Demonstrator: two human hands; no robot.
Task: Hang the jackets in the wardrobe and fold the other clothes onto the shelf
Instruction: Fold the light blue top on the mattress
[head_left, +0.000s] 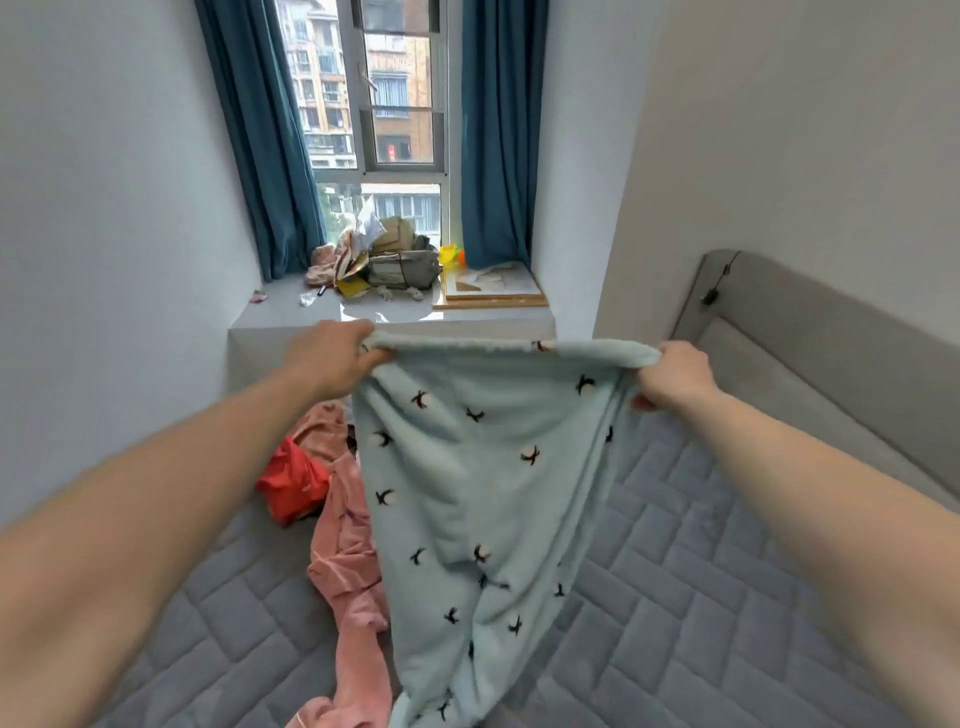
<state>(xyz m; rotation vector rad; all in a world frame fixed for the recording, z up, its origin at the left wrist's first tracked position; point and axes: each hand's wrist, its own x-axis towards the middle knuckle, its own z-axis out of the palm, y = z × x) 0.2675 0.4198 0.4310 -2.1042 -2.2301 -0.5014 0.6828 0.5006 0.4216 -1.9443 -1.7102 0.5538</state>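
A pale blue fleece garment (488, 483) with small black-and-white motifs hangs stretched in the air over the bed. My left hand (332, 358) grips its top edge at the left corner. My right hand (675, 376) grips the same edge at the right corner. The cloth's lower end trails down to the mattress. Beneath and to the left lie a pink fleece garment (348, 551) and a red garment (291, 483), both crumpled on the mattress.
The grey quilted mattress (675, 597) fills the lower view, with a grey padded headboard (810, 332) on the right. Ahead, a window ledge (395, 312) carries bags, papers, a yellow toy and a framed board. Blue curtains flank the window. White walls close both sides.
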